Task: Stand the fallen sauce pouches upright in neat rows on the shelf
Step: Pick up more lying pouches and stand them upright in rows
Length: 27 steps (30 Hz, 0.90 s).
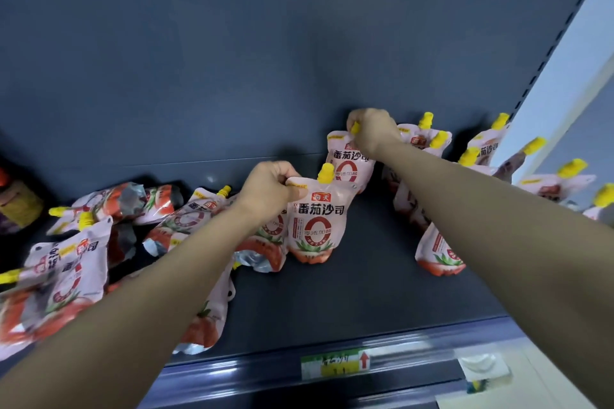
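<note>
Pink tomato sauce pouches with yellow caps fill a dark grey shelf. My left hand pinches the top corner of an upright pouch in the middle of the shelf. Behind it, my right hand grips the yellow-capped top of a second upright pouch near the back panel. Several pouches stand in rows to the right, partly hidden by my right forearm. To the left, several fallen pouches lie flat in a loose pile, some under my left forearm.
A dark bottle stands at the far left edge. The shelf's front rail carries a green and yellow price tag and a clear tag holder. A white upright bounds the shelf on the right.
</note>
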### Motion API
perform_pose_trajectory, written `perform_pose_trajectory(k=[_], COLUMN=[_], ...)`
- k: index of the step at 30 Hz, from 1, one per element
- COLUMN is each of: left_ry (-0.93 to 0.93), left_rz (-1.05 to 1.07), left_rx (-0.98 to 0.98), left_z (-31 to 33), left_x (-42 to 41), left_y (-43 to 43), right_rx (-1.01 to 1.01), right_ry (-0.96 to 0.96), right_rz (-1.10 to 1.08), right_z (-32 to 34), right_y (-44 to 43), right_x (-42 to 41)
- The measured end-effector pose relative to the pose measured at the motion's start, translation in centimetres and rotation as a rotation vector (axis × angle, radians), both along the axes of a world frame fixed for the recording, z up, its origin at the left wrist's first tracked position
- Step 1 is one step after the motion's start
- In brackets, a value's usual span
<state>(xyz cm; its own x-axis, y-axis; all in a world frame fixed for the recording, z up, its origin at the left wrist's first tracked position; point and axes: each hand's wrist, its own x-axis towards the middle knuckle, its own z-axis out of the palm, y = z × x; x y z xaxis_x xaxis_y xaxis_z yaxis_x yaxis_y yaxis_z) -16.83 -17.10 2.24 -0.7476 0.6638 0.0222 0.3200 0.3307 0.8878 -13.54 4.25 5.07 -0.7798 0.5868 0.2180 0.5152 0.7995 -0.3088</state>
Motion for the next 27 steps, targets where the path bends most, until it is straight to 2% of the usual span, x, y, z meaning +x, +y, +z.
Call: perform_pose_trajectory(k=[4, 8, 13, 20, 27], left_ry=[0.122, 0.126, 0.053, 0.046, 0.022], left_rz=[-0.062, -0.074, 0.039, 0.104, 0.076], left_rx=[-0.164, -0.227, -0.166, -0.052, -0.032], left_z=[0.5, 0.9, 0.7, -0.2, -0.2], left_x=[-0.9, -1.2, -1.0, -0.1, -0.4], left_y=[-0.1, 0.4, 2.4, 6.7, 8.7], right_rx=[-0.057, -0.118, -0.135, -0.145, -0.134], right_ry=[-0.033, -0.1, -0.143, -0.035, -0.012], right_rz=[0.038, 0.101, 0.131, 0.115, 0.153], right_z=[0.9, 1.9, 3.1, 5.2, 5.4], right_y=[0.4, 0.5, 1.4, 2.9, 2.9], right_x=[-0.1, 0.0, 1.3, 3.5, 5.1])
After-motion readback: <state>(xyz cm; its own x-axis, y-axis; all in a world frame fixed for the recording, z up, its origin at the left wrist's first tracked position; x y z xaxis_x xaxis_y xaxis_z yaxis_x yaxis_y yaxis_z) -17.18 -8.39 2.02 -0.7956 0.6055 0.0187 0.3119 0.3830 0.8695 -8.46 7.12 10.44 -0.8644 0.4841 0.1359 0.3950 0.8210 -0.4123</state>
